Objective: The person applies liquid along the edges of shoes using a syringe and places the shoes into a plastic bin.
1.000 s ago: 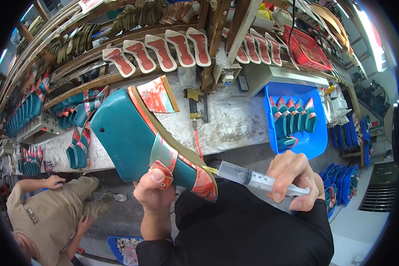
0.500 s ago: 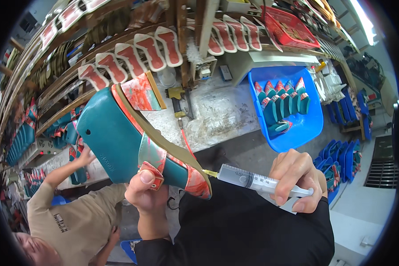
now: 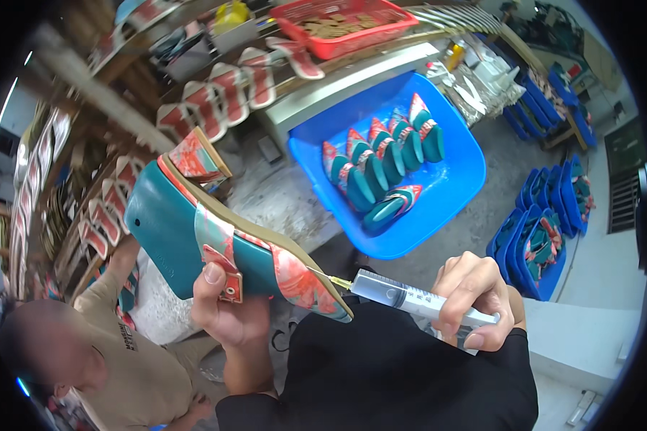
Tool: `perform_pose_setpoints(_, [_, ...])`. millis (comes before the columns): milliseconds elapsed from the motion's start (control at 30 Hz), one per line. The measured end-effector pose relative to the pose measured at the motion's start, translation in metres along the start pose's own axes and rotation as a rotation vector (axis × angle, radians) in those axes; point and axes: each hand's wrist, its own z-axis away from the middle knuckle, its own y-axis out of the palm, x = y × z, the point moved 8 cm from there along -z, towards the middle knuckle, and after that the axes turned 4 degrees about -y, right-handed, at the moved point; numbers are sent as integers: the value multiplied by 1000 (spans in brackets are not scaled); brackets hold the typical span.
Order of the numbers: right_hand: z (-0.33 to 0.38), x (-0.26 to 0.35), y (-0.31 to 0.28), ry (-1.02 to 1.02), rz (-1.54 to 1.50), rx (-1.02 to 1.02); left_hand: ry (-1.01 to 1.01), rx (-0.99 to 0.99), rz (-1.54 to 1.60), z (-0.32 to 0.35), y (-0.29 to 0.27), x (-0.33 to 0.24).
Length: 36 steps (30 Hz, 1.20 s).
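Note:
My left hand point(image 3: 230, 316) is closed on a floral sandal point(image 3: 298, 276) that sits tilted on a teal shoe last point(image 3: 169, 223). The thumb presses at the strap's buckle point(image 3: 223, 269); the sandal's block heel point(image 3: 193, 158) points up and away from me. In my right hand point(image 3: 474, 302) is a clear syringe point(image 3: 388, 289), the fingers wrapped around its plunger end. Its thin needle reaches the seam between the floral upper and the tan sole edge near the toe. Whether liquid comes out is too small to see.
A blue basin point(image 3: 456, 183) beyond my hands holds several similar sandals on lasts. Behind it are a red crate point(image 3: 377, 36) and a rack with insoles point(image 3: 259, 77). At right stand stacked blue bins point(image 3: 507, 241). A person in a tan shirt point(image 3: 133, 359) works at left.
My view has swung right, so the basin appears more central and larger. The needle tip has shifted from the toe's edge back along the seam. Both hands keep their holds.

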Motion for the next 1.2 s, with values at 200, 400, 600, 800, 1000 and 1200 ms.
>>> perform_pose_setpoints(200, [50, 53, -87, -51, 4, -95, 6, 31, 80, -44, 72, 79])
perform_pose_setpoints(400, [75, 83, -136, -59, 8, -133, -88, 18, 186, -73, 113, 127])
perform_pose_setpoints(600, [75, 89, -140, -35, -23, -97, -119, -77, 326, -79, 110, 124])
perform_pose_setpoints(800, [48, 77, -115, -5, -52, 46, 21, -143, 331, -53, 76, 71])
perform_pose_setpoints(1000, [-1, 34, -67, 59, -93, 198, 195, -253, 360, -19, 6, -7])
perform_pose_setpoints(1200, [-61, -23, 11, 91, -121, 330, 374, -349, 395, 25, -64, -108])
